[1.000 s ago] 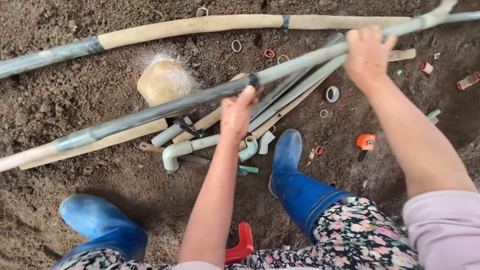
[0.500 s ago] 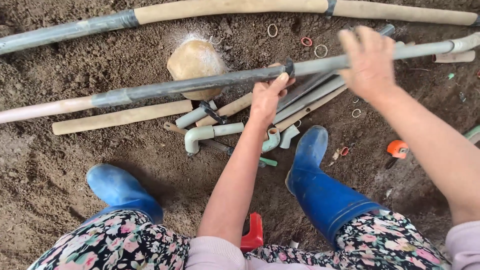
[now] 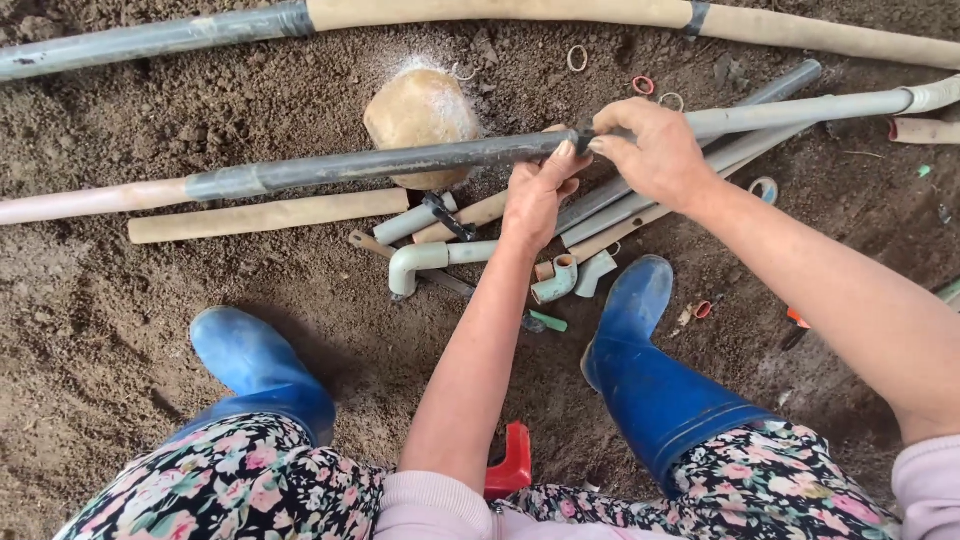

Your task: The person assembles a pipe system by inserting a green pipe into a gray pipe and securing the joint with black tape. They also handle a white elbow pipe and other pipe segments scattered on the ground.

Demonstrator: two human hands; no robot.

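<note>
A long grey pipe [image 3: 380,163] runs across the head view, pale at its left end and lighter grey toward the right. My left hand [image 3: 535,195] grips it from below at a dark band near the middle. My right hand [image 3: 655,150] closes over the same pipe just to the right, the two hands almost touching. Under them lies a heap of short pipes and elbow fittings [image 3: 440,257] on the brown soil.
A second long pipe [image 3: 500,14] lies along the top. A round tan stone [image 3: 420,115] sits behind the held pipe. My blue boots [image 3: 640,340] stand on the dirt, a red object [image 3: 512,462] between my knees. Small rings [image 3: 642,85] are scattered about.
My right hand has slid left along the pipe until it sits next to the left hand. The view has shifted so the pipe lies more level.
</note>
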